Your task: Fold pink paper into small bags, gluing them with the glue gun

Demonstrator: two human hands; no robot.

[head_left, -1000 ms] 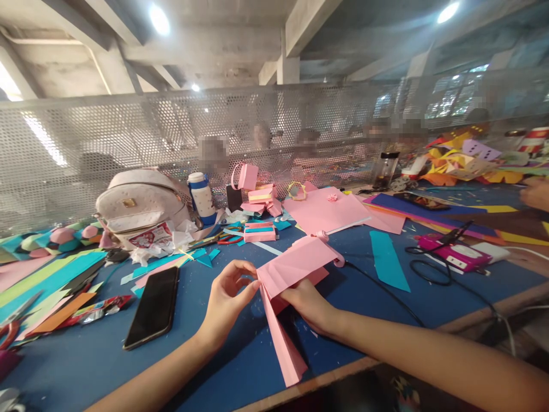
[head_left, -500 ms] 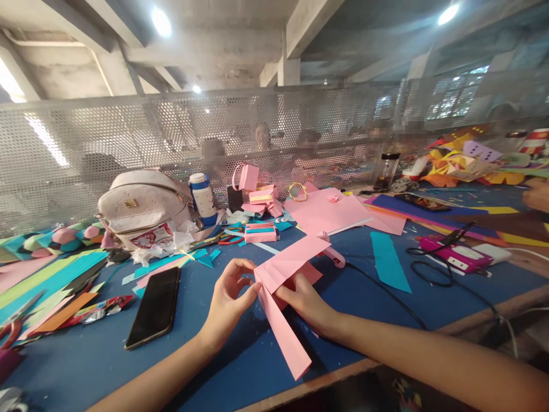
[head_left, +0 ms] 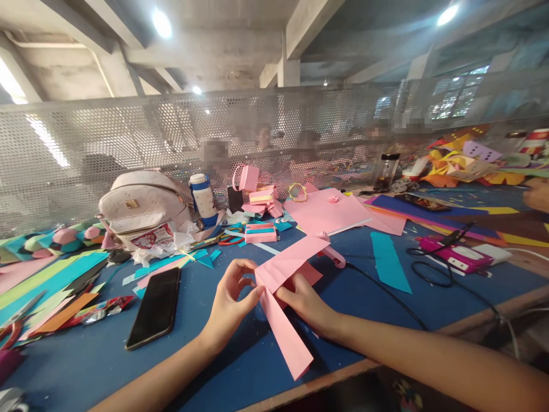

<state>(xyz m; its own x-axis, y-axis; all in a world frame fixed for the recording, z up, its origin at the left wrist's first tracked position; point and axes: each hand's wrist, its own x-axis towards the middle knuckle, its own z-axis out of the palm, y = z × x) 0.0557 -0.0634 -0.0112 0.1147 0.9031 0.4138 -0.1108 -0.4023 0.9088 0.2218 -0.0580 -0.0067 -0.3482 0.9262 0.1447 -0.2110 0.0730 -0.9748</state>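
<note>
A folded piece of pink paper is held above the blue table, one long flap reaching up and right, another hanging toward the table's front edge. My left hand pinches the paper's left corner between thumb and fingers. From the right, my right hand grips it, thumb showing under the upper flap; the other fingers are hidden behind the paper. Just beyond the upper flap lies a pink glue gun with a black cord. A black phone rests left of my left hand.
A white backpack, a bottle and pink paper boxes stand along the mesh divider. Scissors lie at far left. A blue paper strip and a magenta power strip with cords lie right. Another person's hand shows at far right.
Almost nothing differs. My left thumb has shifted very slightly along the paper's corner, and both hands keep their grip.
</note>
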